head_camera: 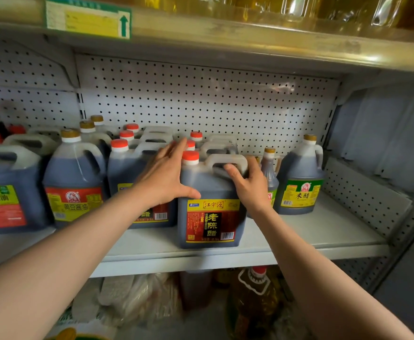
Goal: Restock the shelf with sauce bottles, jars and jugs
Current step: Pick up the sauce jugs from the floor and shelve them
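Observation:
A dark vinegar jug (211, 217) with a red cap and a red-and-yellow label stands at the front of the white shelf (311, 231). My right hand (249, 182) grips its handle from the right, fingers curled over the top. My left hand (165, 173) lies flat with straight fingers against the jug's left shoulder, thumb across its front. Behind it stand more red-capped jugs (137, 173) of the same kind in rows.
Soy sauce jugs (74, 177) with gold caps fill the shelf's left. A green-labelled vinegar jug (299, 182) and a slim bottle (269, 168) stand to the right, with bare shelf beyond. Oil bottles (299, 8) sit above; an oil jug (252, 298) and bags lie below.

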`<state>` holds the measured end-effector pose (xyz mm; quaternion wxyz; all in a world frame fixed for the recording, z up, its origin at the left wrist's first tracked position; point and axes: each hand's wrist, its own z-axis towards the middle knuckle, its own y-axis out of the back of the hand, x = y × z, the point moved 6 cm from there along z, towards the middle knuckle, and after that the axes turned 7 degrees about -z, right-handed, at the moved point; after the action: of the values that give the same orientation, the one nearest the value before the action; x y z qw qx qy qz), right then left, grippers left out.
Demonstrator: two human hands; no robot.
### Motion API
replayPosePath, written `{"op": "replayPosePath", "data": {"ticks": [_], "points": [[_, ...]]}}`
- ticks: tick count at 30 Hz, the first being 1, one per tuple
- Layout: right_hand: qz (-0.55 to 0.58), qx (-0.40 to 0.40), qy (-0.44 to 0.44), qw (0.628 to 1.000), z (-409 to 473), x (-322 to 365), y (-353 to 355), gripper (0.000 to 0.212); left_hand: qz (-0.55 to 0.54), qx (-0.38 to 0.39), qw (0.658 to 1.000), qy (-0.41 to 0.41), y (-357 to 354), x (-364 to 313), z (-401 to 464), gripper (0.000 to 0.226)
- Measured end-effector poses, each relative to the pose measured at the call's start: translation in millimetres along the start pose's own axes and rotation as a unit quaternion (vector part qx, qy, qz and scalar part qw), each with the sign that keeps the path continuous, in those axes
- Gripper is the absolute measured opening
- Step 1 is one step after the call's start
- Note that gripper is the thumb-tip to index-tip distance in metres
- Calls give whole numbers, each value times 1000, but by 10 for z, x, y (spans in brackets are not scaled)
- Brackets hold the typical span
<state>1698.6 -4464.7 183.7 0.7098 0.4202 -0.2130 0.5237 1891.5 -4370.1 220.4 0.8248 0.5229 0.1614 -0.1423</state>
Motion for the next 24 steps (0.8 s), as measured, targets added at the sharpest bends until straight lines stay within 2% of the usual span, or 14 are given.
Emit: {"op": "replayPosePath", "data": {"ticks": [1, 4, 8, 11, 13, 18, 24], "points": [[-13, 20, 26, 999, 0, 21, 3, 51, 31, -9, 999, -23, 19, -72, -36, 143], [-134, 58, 157, 977, 18, 187, 4, 97, 149, -11, 982, -112, -18, -292, -77, 143], [-381, 94, 273, 878, 27, 321, 89, 132, 274, 22, 952, -133, -156, -379, -52, 143], [-516, 156, 297, 788, -50, 327, 159, 149, 328, 26, 935, -135, -222, -436, -78, 146], [-560, 177, 301, 751, -142, 336, 142, 153, 342, 26, 931, -127, -263, -472, -97, 149], [-575, 170, 285, 748, -234, 369, 40, 158, 360, 18, 927, -102, -333, -481, -53, 155], [-589, 164, 270, 744, -254, 399, -8, 155, 388, -7, 914, -117, -355, -569, -66, 155]]}}
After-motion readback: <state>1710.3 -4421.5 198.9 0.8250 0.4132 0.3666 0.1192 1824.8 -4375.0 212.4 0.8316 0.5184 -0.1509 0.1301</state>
